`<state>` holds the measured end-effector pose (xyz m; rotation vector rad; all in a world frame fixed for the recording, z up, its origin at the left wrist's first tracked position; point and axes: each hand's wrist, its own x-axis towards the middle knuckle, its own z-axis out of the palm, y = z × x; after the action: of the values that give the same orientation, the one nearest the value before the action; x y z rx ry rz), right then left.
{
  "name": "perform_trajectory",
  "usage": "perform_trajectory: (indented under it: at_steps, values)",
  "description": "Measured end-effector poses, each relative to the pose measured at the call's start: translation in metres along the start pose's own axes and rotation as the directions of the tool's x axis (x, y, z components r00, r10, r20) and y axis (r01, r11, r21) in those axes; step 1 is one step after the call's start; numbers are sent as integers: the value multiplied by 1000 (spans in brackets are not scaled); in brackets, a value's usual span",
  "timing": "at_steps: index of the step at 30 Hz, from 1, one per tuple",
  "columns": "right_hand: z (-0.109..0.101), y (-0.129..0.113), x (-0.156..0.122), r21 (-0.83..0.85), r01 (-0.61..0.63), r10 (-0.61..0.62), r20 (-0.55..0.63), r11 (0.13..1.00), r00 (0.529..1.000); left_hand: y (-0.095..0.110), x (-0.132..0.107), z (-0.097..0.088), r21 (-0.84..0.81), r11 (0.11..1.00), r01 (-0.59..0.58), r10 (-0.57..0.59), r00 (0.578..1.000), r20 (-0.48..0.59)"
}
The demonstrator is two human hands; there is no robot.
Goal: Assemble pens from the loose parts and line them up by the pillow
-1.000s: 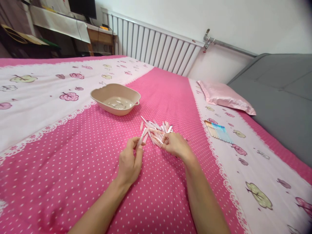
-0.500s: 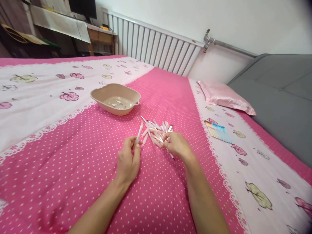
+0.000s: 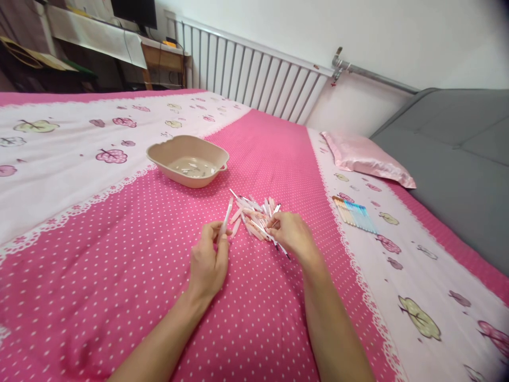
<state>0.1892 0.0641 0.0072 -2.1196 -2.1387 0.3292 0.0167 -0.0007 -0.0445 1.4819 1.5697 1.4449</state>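
My left hand (image 3: 209, 257) is closed around a slim whitish pen (image 3: 226, 217), which points up and away from me. To its right lies a loose pile of pens and pen parts (image 3: 254, 220), pink, white and clear. My right hand (image 3: 292, 233) reaches over the right side of this pile with its fingers pinched together; what sits between the fingertips is hidden. Beneath those fingers a thin white stick with a dark tip (image 3: 283, 250) sticks out toward me.
A beige basin (image 3: 186, 178) with small white pieces inside stands beyond the pile. A row of brown-to-blue pens (image 3: 356, 215) lies at right, near a pink pillow (image 3: 368, 159) and grey headboard (image 3: 449, 138). Everything rests on a pink dotted bedspread (image 3: 139, 276).
My right hand has shifted slightly within the pile, and the dark-tipped stick under it has moved a little to the right. My left hand stays put with its pen.
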Motion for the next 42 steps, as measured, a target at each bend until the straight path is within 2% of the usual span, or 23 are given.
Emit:
perform_trajectory:
  at_steps: [2,5,9,19,24,32,42]
  values:
    - [0,-4,-2,21,48,-49,29,999,998,0,0,0,1,1000,-3,3,1000,-2]
    - [4,-12,-4,-12,60,-59,45,998,997,0,0,-1,-3,1000,-6,6,1000,2]
    - [11,-19,-4,-49,63,-63,-3,997,998,0,0,0,-5,1000,-14,14,1000,-1]
    - [20,-23,-2,-65,120,-119,11,991,993,-1,1,0,-9,1000,-18,18,1000,-2]
    - [25,-21,-1,2,173,-173,-12,985,985,-1,1,0,-3,1000,-16,16,1000,0]
    - [23,-16,2,2,145,-145,11,989,989,-1,0,0,-8,1000,-17,17,1000,0]
    - [19,-8,5,-46,11,-10,20,999,1000,0,0,-1,15,999,-29,29,1000,-6]
